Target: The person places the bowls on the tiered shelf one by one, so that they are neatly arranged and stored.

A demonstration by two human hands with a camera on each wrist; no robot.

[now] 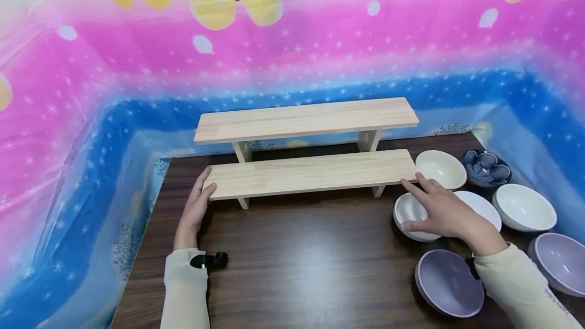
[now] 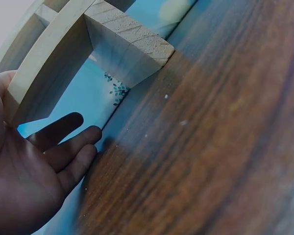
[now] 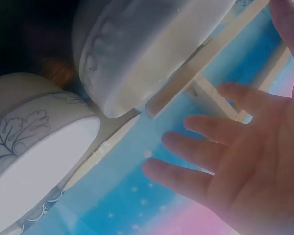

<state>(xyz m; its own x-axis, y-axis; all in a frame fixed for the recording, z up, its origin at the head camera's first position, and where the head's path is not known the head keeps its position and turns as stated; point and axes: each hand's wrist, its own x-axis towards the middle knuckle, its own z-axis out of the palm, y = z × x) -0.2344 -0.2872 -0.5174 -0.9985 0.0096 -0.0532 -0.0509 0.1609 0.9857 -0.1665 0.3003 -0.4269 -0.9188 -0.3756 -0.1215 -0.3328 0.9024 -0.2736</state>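
Observation:
A pale wooden two-tier stand stands at the back of the dark table, its lower board (image 1: 311, 174) in front of and below its upper board (image 1: 306, 121). My left hand (image 1: 194, 212) grips the left end of the lower board between thumb and forefinger; in the left wrist view its other fingers (image 2: 71, 147) stretch out below the board. With fingers spread, my right hand (image 1: 445, 212) hovers over a small white bowl (image 1: 409, 212), its fingertips right at the lower board's right end. Nothing lies in the right palm (image 3: 269, 161) in the right wrist view.
Right of the stand are a cream bowl (image 1: 441, 169), a dark petal-shaped dish (image 1: 486, 167), a white bowl (image 1: 525, 207) and another white bowl (image 1: 482, 207) partly behind my hand. Two purple bowls (image 1: 450, 283) sit nearer. A patterned cloth (image 1: 292, 55) hangs behind the table (image 1: 297, 258).

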